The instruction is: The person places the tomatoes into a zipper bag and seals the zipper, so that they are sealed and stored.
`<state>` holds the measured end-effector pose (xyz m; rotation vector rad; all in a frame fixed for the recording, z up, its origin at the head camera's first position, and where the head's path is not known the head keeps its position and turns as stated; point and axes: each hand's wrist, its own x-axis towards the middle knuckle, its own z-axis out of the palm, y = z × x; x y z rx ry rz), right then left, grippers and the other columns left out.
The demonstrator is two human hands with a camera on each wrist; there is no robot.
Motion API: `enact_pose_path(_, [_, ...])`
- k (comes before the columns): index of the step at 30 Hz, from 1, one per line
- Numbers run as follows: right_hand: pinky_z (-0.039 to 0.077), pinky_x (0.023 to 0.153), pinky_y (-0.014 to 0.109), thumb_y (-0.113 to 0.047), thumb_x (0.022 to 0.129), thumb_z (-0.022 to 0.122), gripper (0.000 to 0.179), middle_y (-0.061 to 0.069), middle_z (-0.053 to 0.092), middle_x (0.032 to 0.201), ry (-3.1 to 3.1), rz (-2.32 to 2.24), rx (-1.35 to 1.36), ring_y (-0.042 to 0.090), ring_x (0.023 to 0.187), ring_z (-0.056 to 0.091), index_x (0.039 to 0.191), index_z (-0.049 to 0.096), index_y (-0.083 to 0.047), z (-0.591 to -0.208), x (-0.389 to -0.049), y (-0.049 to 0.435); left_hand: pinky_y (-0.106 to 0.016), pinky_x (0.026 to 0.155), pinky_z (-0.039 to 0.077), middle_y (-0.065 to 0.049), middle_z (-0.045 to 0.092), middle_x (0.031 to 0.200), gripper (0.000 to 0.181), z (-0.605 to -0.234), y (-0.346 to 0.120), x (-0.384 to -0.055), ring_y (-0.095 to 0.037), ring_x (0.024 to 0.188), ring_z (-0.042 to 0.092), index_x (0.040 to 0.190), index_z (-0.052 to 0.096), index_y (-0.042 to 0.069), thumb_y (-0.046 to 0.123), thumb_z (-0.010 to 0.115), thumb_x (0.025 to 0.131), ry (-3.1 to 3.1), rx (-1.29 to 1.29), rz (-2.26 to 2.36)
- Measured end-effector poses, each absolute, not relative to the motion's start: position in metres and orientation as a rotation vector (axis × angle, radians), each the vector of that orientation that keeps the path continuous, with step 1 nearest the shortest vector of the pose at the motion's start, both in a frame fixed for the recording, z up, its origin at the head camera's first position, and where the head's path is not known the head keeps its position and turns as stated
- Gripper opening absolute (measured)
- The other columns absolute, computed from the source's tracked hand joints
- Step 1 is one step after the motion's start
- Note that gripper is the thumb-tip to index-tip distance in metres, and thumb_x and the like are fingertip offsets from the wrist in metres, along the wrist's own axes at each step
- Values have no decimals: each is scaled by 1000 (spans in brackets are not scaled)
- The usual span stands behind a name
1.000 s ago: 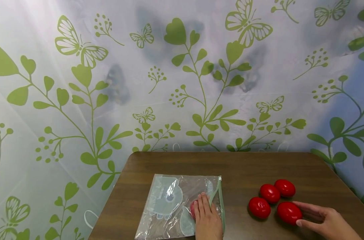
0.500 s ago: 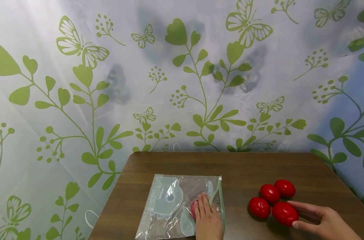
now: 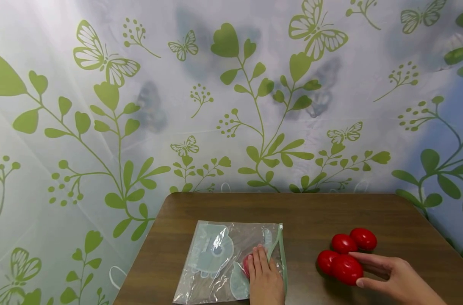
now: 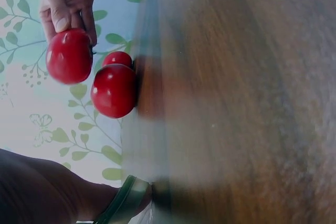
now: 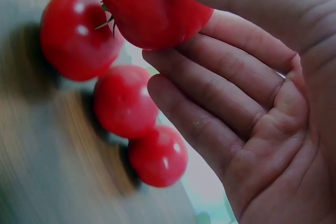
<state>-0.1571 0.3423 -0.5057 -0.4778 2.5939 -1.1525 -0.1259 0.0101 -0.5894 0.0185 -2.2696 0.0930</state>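
Note:
My right hand pinches a glossy red tomato between thumb and fingertips. In the right wrist view that tomato shows green sepals. Three more tomatoes lie close by: a nearer tomato, partly hidden behind the held one, a middle tomato and a far tomato. At left, my left hand lies with straight fingers over a clear zip bag. A red round object is inside the bag, mostly covered by those fingers. Beside the thumb, the bag's green zip edge appears in the left wrist view.
Bag and tomatoes are on a brown wooden table with rounded far corners. Behind it hangs a pale curtain with green leaves and butterflies. Pale blue-green printed shapes mark the bag.
My right hand has moved left with the tomato, off its earlier spot, so it now overlaps the nearer tomato. The left hand and bag stay where they were.

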Motion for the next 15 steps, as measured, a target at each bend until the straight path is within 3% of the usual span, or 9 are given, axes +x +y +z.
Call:
enact_pose_path(3, [67,81,26,-22,100,81,61,39,66,139,2568,-1183,-523,-13,107,69,148,60,10,-506,-158,335,-45,123,46,-18,74,136,25,-588,10,-125,-31,128,72,104,74,9,23,62,87,-2276,24,98])
enact_pose_path(5, [68,82,31,-21,100,81,62,40,65,140,2554,-1191,-525,-2,108,76,148,60,10,-504,-159,328,-45,122,47,-18,73,137,26,-588,10,-125,-31,128,72,106,74,9,24,63,88,-2290,23,96])
enact_pose_path(8, [68,84,31,-21,99,82,62,40,64,142,2523,-1208,-525,-5,109,74,150,59,8,-503,-159,319,-47,136,29,-19,73,137,27,-588,10,-124,-33,128,71,107,74,9,24,64,88,-2306,16,84])
enact_pose_path(11, [67,84,27,-20,99,81,62,38,65,143,2498,-1233,-564,-10,110,70,150,60,7,-503,-161,312,-46,139,11,-19,73,137,27,-588,10,-124,-34,128,71,107,74,9,24,65,88,-2315,10,72])
enact_pose_path(12, [66,84,27,-20,100,81,61,38,65,142,2484,-1247,-581,-14,110,67,150,60,7,-503,-162,309,-46,139,13,-19,73,138,27,-587,10,-123,-33,128,71,107,74,9,24,65,88,-2316,11,75])
enact_pose_path(15, [68,85,31,-20,99,82,61,36,67,141,2464,-1280,-596,-5,109,73,150,60,6,-502,-164,299,-47,132,36,-19,72,139,27,-585,11,-122,-32,130,71,109,74,8,24,65,89,-2333,17,83])
